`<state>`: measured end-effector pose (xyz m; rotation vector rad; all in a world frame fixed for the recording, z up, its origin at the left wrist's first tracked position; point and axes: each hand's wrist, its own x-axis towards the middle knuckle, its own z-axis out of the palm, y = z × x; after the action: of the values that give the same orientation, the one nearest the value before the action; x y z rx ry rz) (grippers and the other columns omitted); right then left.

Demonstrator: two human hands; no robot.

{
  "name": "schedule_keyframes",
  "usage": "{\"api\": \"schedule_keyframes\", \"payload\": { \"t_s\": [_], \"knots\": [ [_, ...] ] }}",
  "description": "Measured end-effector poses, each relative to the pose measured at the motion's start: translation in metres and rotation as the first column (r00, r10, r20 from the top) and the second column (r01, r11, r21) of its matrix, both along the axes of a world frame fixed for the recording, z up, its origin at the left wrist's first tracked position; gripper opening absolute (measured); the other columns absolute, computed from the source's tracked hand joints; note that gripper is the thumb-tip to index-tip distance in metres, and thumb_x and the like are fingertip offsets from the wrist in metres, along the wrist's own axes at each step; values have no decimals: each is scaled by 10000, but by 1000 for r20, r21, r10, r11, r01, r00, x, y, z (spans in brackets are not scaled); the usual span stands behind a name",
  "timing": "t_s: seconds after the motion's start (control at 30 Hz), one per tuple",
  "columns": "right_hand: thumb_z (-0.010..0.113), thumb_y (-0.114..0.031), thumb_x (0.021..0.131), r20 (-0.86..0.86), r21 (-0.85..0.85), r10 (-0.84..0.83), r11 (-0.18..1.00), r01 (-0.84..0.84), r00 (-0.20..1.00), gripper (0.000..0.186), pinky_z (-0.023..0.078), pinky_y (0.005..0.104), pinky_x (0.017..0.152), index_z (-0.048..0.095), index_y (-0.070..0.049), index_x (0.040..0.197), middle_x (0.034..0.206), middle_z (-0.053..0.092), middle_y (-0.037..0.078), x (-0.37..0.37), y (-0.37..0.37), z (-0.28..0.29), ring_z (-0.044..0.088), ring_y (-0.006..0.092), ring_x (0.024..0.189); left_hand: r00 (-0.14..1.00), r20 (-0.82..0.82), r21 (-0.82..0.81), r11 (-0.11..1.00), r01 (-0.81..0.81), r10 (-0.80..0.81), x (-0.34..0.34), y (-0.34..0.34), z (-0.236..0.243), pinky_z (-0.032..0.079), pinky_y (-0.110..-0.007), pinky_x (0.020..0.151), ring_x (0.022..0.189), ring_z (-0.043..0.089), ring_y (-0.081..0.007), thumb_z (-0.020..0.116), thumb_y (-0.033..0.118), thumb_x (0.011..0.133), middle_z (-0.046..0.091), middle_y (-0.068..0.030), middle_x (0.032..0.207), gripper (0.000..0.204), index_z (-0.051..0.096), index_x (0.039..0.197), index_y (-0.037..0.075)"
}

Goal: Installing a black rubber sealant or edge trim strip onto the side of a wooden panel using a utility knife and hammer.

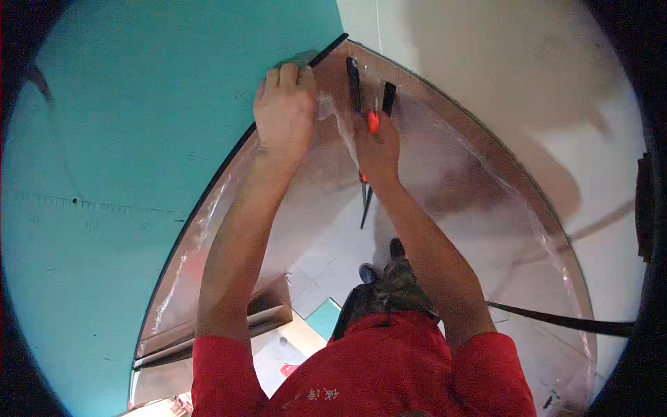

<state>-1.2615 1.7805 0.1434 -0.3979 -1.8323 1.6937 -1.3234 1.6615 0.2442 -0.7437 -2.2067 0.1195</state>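
My left hand (285, 104) is closed at the left edge of a large brownish, glossy panel (445, 174), its fingers curled over the black edge strip (330, 50). The strip runs along the panel's left side up to its pointed far corner. Right of that hand, my right hand (379, 149) is wrapped round a two-armed tool with black arms (389, 99) and red parts, its exact kind unclear. Two thin dark points extend from it toward me. Wrinkled clear film (340, 125) lies on the panel between my hands; my fingers partly hide the strip.
A teal surface with ruler marks (104, 207) spreads on the left. On the right is a pale surface (500, 62) with shadows. Brown, box-like pieces (271, 320) stand at lower left, a dark strap (556, 316) crosses at right, and shoes (368, 273) show below.
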Motion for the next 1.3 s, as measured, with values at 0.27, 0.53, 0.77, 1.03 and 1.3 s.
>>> {"api": "schedule_keyframes", "payload": {
  "t_s": [0.27, 0.53, 0.77, 1.03, 1.3],
  "knots": [
    [609, -109, 921, 250, -186, 209, 969, -165, 946, 68, 408, 237, 584, 600, -42, 922, 723, 532, -20, 22, -6, -49, 482, 71, 645, 998, -57, -33, 999, -16, 14, -19, 40, -8, 522, -356, 728, 840, 603, -256, 609, 111, 743, 598, -88, 891, 227, 651, 953, 34],
    [599, -102, 913, 199, -163, 196, 973, -165, 960, 134, 413, 226, 598, 613, -26, 1023, 758, 552, -13, 14, -7, -76, 490, 60, 670, 995, -30, -161, 982, -100, 97, -17, 53, -4, 545, -347, 671, 813, 633, -246, 610, 106, 743, 607, -89, 868, 128, 637, 855, 51],
    [624, -158, 911, 118, -223, 232, 954, -202, 966, 289, 428, 245, 527, 558, -35, 1164, 760, 556, -9, 3, 26, -68, 505, 77, 600, 999, 23, -139, 990, -34, 38, -16, 49, -2, 564, -371, 698, 836, 654, -269, 616, 100, 757, 628, -110, 921, 149, 631, 895, 45],
    [639, -371, 927, 228, -630, 801, 555, -543, 554, 285, 460, 289, 593, 591, -96, 872, 779, 606, 14, 58, 93, -161, 548, 134, 635, 939, 223, 289, 938, 191, -260, 150, 8, -109, 529, -476, 859, 1045, 615, -351, 566, 169, 820, 645, -154, 1139, 244, 691, 964, 16],
    [575, -295, 941, 639, -683, 694, 312, -661, -332, 225, 490, 391, 620, 588, -71, 933, 800, 572, 55, 160, 39, -198, 574, 217, 709, -427, 879, -476, 420, -773, 211, 622, -157, -273, 527, -461, 703, 812, 683, -327, 664, 124, 744, 687, -142, 807, 103, 688, 836, 87]
  ]
}}
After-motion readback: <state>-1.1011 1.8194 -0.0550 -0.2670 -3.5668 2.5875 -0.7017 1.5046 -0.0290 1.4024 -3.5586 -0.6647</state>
